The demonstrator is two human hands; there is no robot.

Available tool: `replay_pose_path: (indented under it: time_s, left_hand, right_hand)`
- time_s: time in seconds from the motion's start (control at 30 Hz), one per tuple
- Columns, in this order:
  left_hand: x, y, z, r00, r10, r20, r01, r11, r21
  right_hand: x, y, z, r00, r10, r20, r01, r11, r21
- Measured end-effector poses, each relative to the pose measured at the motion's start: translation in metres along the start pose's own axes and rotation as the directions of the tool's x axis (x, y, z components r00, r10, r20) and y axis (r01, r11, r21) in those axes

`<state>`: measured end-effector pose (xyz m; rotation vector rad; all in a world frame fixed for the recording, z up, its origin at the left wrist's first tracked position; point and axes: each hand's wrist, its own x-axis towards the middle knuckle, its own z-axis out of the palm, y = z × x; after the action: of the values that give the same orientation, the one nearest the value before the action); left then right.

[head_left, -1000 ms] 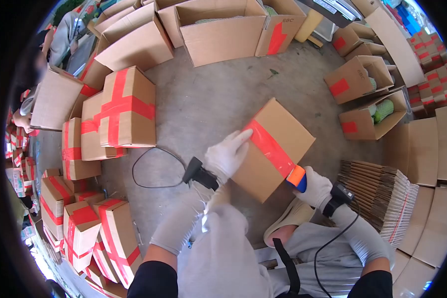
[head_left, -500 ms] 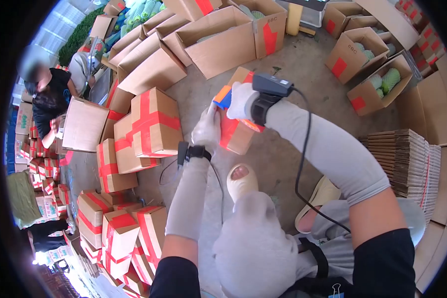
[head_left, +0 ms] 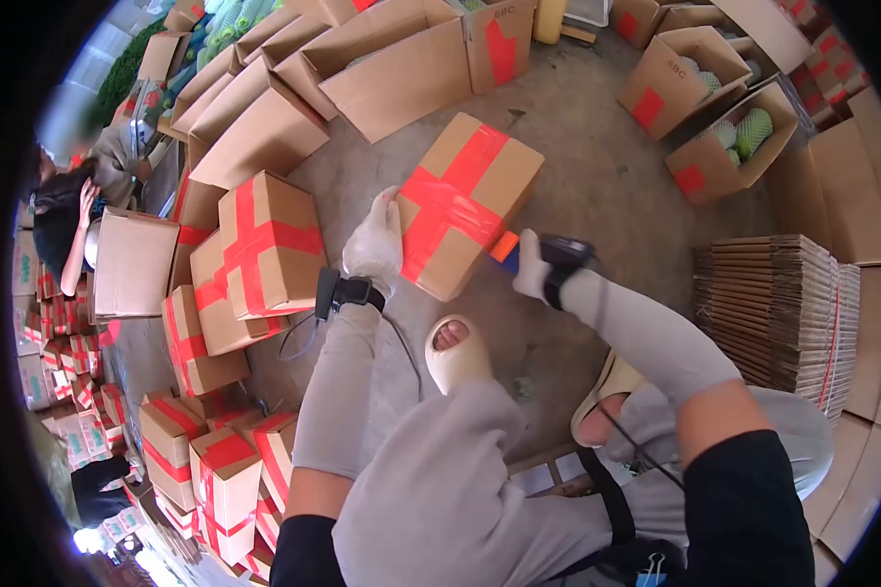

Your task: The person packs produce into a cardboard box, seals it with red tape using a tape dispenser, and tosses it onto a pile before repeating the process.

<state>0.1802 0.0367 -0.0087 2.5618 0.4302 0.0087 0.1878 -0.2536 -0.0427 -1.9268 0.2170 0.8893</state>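
A carton (head_left: 504, 186) with a cross of red tape stands on the floor in front of me. My left hand (head_left: 372, 245), in a pale glove, lies against its left side with the fingers stretched out. At the carton's lower right side, my right hand (head_left: 532, 269) grips an orange and blue tape dispenser (head_left: 504, 250). The dispenser's front end is close to the carton; whether it touches cannot be made out. The right fingers are partly hidden by the dark device on that wrist.
Taped cartons (head_left: 264, 245) stand to the left, with more stacked below. Open boxes (head_left: 392, 73) line the back; netted fruit (head_left: 754, 132) fills one at right. Flattened cardboard (head_left: 773, 323) is stacked at right. A person (head_left: 64, 210) is beside an open box at far left.
My right hand and the dispenser have come down from the carton's top to its lower right side, uncovering the tape cross. My left hand has shifted left, against the carton's side.
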Motion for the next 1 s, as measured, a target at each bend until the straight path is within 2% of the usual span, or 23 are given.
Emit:
replay_pose_path:
  time_s: [0.03,0.07,0.17,0.3,0.33,0.4,0.43,0.47,0.5,0.57,0.6,0.63,0.67,0.7,0.73,0.77,0.8,0.83,0.87,0.9,0.93,0.97,1.0]
  left_hand:
    - [0.003,0.004,-0.004,1.0,-0.009,-0.018,0.009,1.0,-0.006]
    - [-0.001,0.008,0.003,0.999,-0.028,-0.018,0.028,0.999,-0.026]
    - [-0.001,0.008,0.006,0.998,-0.026,-0.061,0.024,0.999,-0.028]
    - [-0.002,0.004,0.011,0.995,-0.01,-0.095,0.007,1.0,-0.03]
    - [-0.003,0.002,0.011,0.992,0.032,-0.126,-0.054,0.982,-0.181]
    - [-0.001,-0.018,0.038,0.953,0.089,-0.288,-0.173,0.944,-0.282]
    - [0.009,-0.029,0.043,0.916,0.11,-0.387,-0.243,0.917,-0.316]
    - [0.007,-0.027,0.048,0.904,0.035,-0.426,-0.251,0.85,-0.463]
    - [-0.004,-0.015,0.043,0.917,-0.218,-0.333,-0.068,0.738,-0.671]
    - [-0.029,-0.04,0.068,0.85,-0.375,-0.369,-0.098,0.577,-0.811]
    - [-0.038,-0.046,0.075,0.877,-0.48,0.021,0.082,0.107,-0.991]
    - [-0.054,-0.052,0.082,0.838,-0.386,0.385,0.235,-0.382,-0.894]
    - [-0.065,-0.106,0.146,0.904,-0.31,0.295,0.202,-0.3,-0.932]
    - [-0.074,-0.109,0.192,0.901,-0.379,0.211,0.324,0.264,-0.909]
    - [-0.085,-0.112,0.237,0.888,-0.443,0.124,0.432,0.709,-0.558]
    - [-0.085,-0.038,0.153,0.787,-0.558,0.263,0.264,-0.08,-0.961]
    - [-0.076,-0.03,0.172,0.631,-0.746,0.213,0.276,-0.041,-0.96]
    - [-0.068,-0.061,0.234,0.623,-0.779,0.075,0.318,0.164,-0.934]
    - [-0.062,-0.047,0.218,0.564,-0.825,0.023,0.332,0.2,-0.922]
    - [-0.061,-0.038,0.188,0.606,-0.791,0.08,0.378,0.198,-0.904]
    - [-0.06,-0.024,0.172,0.549,-0.831,0.089,0.319,0.111,-0.941]
    - [-0.06,-0.052,0.222,0.64,-0.768,0.011,0.342,0.273,-0.899]
    - [-0.06,-0.048,0.234,0.597,-0.797,-0.087,0.354,0.359,-0.863]
  right_hand:
    - [0.003,-0.014,0.004,0.996,-0.087,0.007,0.079,0.862,-0.501]
    - [0.006,-0.029,0.008,0.985,-0.173,0.015,0.114,0.58,-0.806]
    - [0.024,-0.052,0.001,0.993,-0.086,0.084,0.114,0.449,-0.886]
    - [0.067,-0.045,0.012,0.933,0.09,0.348,0.321,0.223,-0.92]
    - [0.086,-0.04,0.012,0.894,0.157,0.419,0.392,0.177,-0.903]
    - [0.128,0.031,0.022,0.872,0.114,0.477,0.428,0.297,-0.854]
    - [0.116,0.023,0.022,0.885,0.106,0.454,0.385,0.384,-0.839]
    - [0.103,0.012,0.022,0.897,0.098,0.431,0.341,0.468,-0.815]
    - [0.05,-0.012,0.017,0.916,0.154,0.369,0.22,0.576,-0.787]
    - [0.02,-0.011,-0.017,0.955,0.164,0.246,0.087,0.641,-0.763]
    - [0.004,-0.014,-0.053,0.949,0.016,0.316,0.176,0.803,-0.569]
    - [-0.014,-0.038,-0.081,0.964,-0.064,0.257,0.21,0.777,-0.594]
    - [-0.001,-0.029,-0.113,0.965,-0.193,0.179,0.259,0.819,-0.512]
    - [0.007,-0.036,-0.138,0.977,-0.185,-0.104,0.078,0.769,-0.635]
    - [0.04,-0.02,-0.164,0.904,-0.26,-0.339,-0.02,0.766,-0.642]
    - [0.079,-0.006,-0.188,0.837,-0.348,-0.423,0.069,0.833,-0.548]
    - [0.115,-0.007,-0.198,0.778,-0.4,-0.485,0.131,0.858,-0.497]
    - [0.149,-0.014,-0.198,0.754,-0.425,-0.501,0.158,0.858,-0.489]
    - [0.191,-0.013,-0.194,0.746,-0.482,-0.459,0.286,0.855,-0.433]
    - [0.232,-0.012,-0.185,0.762,-0.49,-0.424,0.298,0.846,-0.443]
    - [0.268,-0.006,-0.173,0.793,-0.493,-0.358,0.355,0.851,-0.387]
    - [0.293,-0.003,-0.156,0.822,-0.491,-0.287,0.399,0.857,-0.325]
    - [0.294,-0.007,-0.135,0.887,-0.419,-0.192,0.425,0.905,-0.012]
